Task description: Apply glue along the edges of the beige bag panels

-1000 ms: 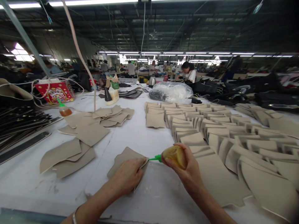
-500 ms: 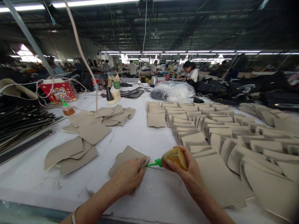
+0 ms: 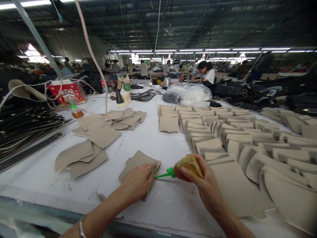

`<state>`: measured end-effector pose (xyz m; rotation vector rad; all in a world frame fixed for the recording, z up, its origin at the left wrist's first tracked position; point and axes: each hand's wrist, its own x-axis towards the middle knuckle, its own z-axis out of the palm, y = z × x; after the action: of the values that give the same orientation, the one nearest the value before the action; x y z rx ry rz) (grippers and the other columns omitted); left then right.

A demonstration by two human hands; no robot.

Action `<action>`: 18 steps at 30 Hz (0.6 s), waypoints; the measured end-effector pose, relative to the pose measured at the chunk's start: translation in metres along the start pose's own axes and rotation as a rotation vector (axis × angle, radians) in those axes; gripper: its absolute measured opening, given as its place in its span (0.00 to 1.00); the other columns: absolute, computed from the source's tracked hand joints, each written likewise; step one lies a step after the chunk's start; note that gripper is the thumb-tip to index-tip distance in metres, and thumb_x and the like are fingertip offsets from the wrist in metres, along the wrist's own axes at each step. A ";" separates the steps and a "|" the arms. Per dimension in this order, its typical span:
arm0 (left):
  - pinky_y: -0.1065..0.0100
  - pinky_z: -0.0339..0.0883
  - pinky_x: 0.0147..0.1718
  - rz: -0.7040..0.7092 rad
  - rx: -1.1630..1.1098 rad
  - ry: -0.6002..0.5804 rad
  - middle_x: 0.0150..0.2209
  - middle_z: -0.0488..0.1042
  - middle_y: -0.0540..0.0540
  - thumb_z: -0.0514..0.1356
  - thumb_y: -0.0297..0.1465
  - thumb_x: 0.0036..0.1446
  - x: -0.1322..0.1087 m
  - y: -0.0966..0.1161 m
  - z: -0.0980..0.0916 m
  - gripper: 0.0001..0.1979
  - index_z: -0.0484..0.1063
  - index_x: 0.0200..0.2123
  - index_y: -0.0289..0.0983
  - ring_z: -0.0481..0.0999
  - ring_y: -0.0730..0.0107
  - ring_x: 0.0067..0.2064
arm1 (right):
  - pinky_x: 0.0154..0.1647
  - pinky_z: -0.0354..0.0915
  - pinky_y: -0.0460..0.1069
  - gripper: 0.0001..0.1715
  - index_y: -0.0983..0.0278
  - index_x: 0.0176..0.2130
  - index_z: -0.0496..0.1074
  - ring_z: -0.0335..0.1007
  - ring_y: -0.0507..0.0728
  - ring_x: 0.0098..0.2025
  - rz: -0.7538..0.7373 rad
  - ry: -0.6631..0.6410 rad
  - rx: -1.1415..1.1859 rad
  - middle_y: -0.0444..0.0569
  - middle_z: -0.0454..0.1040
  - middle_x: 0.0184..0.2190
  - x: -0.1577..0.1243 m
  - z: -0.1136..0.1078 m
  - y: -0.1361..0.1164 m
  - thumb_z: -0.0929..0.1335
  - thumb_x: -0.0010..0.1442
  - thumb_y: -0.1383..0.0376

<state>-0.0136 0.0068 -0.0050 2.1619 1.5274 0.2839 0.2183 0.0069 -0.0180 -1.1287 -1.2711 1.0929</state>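
Observation:
My left hand (image 3: pixel 140 180) grips a beige flat panel (image 3: pixel 135 161) on the white table, its fingers along the panel's right edge. Part of that panel lies hidden under the hand. In my right hand (image 3: pixel 203 175) is a squeeze bottle (image 3: pixel 186 168) of amber liquid, tilted on its side. Its thin green nozzle (image 3: pixel 164 174) points left, with the tip at the panel's right edge beside my left fingers. Whether liquid is coming out I cannot tell.
Loose beige panels (image 3: pixel 92 137) lie to the left. Rows of overlapping beige panels (image 3: pixel 237 132) cover the right side. A second amber bottle (image 3: pixel 77 113) stands near a red box (image 3: pixel 66 92). Dark strips (image 3: pixel 27 132) are piled far left; a plastic bag (image 3: pixel 187 93) sits behind.
The view has shifted, so most of the scene sits slightly further right. My left fingers have shifted a little at the panel's edge. The bottle stays in my right hand, nozzle tip still beside them.

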 end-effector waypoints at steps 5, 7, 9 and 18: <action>0.58 0.65 0.53 0.007 -0.001 -0.005 0.51 0.74 0.43 0.45 0.30 0.63 -0.001 0.000 -0.001 0.22 0.64 0.59 0.38 0.73 0.59 0.52 | 0.39 0.63 0.50 0.30 0.61 0.47 0.64 0.66 0.59 0.37 -0.008 0.001 -0.035 0.44 0.69 0.35 -0.005 0.002 0.000 0.75 0.52 0.51; 0.57 0.65 0.53 0.010 -0.004 0.001 0.51 0.73 0.43 0.45 0.30 0.63 -0.001 0.000 -0.002 0.23 0.64 0.59 0.38 0.73 0.58 0.52 | 0.39 0.63 0.50 0.29 0.61 0.47 0.64 0.66 0.59 0.37 0.006 -0.065 -0.026 0.43 0.69 0.35 -0.009 0.003 -0.001 0.75 0.54 0.51; 0.57 0.64 0.54 0.013 -0.004 0.012 0.51 0.73 0.43 0.45 0.30 0.63 -0.002 0.000 -0.002 0.23 0.64 0.59 0.38 0.72 0.58 0.52 | 0.40 0.63 0.50 0.29 0.60 0.48 0.63 0.66 0.59 0.38 0.020 -0.072 -0.012 0.43 0.70 0.35 -0.011 0.004 -0.001 0.75 0.54 0.51; 0.58 0.64 0.53 0.004 -0.043 0.056 0.51 0.73 0.43 0.45 0.30 0.63 -0.006 -0.002 0.003 0.22 0.64 0.59 0.38 0.72 0.59 0.51 | 0.40 0.62 0.50 0.27 0.60 0.47 0.63 0.67 0.59 0.38 0.010 -0.096 -0.057 0.43 0.70 0.36 -0.020 0.008 -0.007 0.74 0.55 0.51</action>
<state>-0.0158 0.0012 -0.0080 2.1406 1.5331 0.3779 0.2103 -0.0140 -0.0140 -1.1375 -1.3812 1.1358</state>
